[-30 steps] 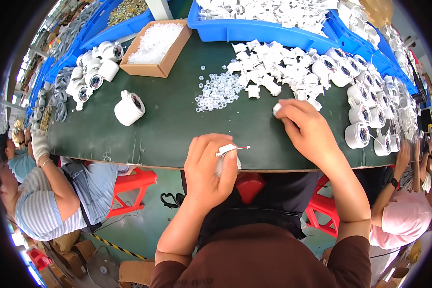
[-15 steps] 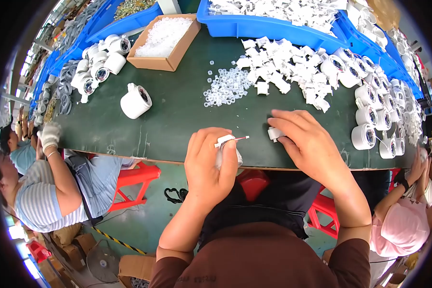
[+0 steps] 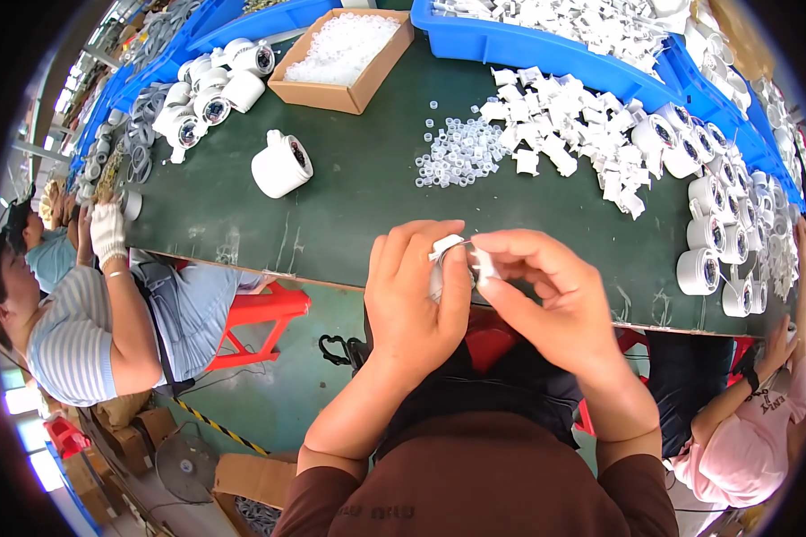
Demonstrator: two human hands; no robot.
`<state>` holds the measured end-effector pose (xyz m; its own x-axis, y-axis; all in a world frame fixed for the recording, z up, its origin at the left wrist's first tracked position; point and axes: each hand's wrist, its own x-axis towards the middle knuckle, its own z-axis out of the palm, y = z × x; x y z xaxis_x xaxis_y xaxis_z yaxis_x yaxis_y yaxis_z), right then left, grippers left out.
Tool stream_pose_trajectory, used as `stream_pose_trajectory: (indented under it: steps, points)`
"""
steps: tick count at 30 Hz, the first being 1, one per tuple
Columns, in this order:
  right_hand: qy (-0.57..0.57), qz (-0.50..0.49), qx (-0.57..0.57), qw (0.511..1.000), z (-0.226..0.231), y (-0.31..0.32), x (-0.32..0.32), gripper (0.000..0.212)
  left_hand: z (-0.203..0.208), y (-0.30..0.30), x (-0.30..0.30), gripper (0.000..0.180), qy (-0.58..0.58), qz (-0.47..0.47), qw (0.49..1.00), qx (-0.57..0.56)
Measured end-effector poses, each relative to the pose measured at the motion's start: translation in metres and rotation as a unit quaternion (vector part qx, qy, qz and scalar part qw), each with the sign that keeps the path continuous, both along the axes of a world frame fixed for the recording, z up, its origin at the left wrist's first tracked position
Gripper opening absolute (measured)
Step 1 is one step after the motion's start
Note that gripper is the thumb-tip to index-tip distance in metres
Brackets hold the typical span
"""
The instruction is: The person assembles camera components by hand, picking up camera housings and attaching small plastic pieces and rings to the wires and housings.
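My left hand [image 3: 414, 300] is closed around a white plastic camera housing [image 3: 445, 244], mostly hidden by the fingers. A thin wire comes out at its top. Right beside it, my right hand [image 3: 551, 295] pinches a small white plastic bracket [image 3: 484, 266] between thumb and fingers, and its fingertips meet the wire by the left thumb. Both hands are over the table's near edge. Beyond them lie a heap of similar white brackets [image 3: 555, 121] and a pile of small clear plastic rings [image 3: 461, 152].
One white camera housing [image 3: 280, 166] stands alone on the green table [image 3: 358, 174]. More housings [image 3: 707, 228] line the right side. A cardboard box [image 3: 336, 88] holds clear parts; a blue bin [image 3: 546, 63] holds white pieces. Co-workers sit left [image 3: 90, 349] and right [image 3: 748, 438].
My right hand has picked the white bracket up off the table and brought it left to the housing's wire. The left hand still grips the housing. The view has shifted slightly.
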<state>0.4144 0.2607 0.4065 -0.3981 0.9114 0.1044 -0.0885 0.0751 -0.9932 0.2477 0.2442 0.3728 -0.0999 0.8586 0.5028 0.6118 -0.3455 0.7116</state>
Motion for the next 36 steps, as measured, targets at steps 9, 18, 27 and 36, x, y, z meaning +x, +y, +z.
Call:
stream_pose_trajectory:
  steps: [9, 18, 27, 36]
  points:
    - [0.002, -0.087, 0.035, 0.996, -0.019, -0.008, -0.026, 0.035, -0.001, -0.001, -0.006, 0.033, -0.009, -0.022, 1.0, -0.003]
    - [0.004, -0.177, 0.104, 0.979, -0.041, -0.021, -0.043, 0.037, -0.008, 0.001, -0.003, 0.034, 0.001, -0.02, 0.999, 0.034]
    - [0.018, -0.172, 0.118, 0.978, -0.047, -0.019, -0.041, 0.038, -0.014, 0.004, -0.003, 0.034, 0.021, -0.014, 0.998, 0.063]
    - [0.026, -0.147, 0.074, 0.986, -0.038, -0.019, -0.034, 0.035, -0.014, 0.004, -0.003, 0.033, 0.026, -0.016, 0.997, 0.067]
